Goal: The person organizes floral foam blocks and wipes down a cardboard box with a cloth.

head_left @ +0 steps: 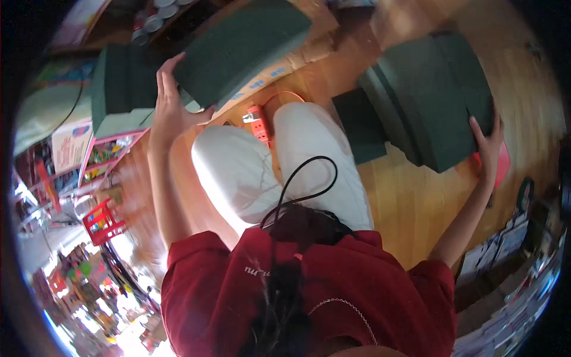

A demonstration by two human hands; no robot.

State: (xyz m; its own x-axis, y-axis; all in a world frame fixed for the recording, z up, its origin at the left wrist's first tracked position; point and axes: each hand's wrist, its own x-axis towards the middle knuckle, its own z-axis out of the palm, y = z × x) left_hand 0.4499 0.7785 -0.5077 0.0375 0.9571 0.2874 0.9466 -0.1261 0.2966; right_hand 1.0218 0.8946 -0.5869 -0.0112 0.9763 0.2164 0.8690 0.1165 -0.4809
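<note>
My left hand [166,110] grips the near end of a large dark green foam block [238,47], held tilted above the floor in front of my knees. On the right, my right hand [489,143] clasps the near edge of a stack of the same green foam blocks [434,95] standing on the wooden floor. A smaller green foam piece [360,128] lies against that stack, next to my right knee. My white trousers [273,166] and red shirt fill the lower middle of the view.
More green foam blocks [122,89] sit at the left over a pink shelf [101,160]. An orange power strip [257,119] lies between my knees, a cardboard box [309,41] beyond it. A red basket [101,221] and cluttered shelves crowd the left; printed cards line the right.
</note>
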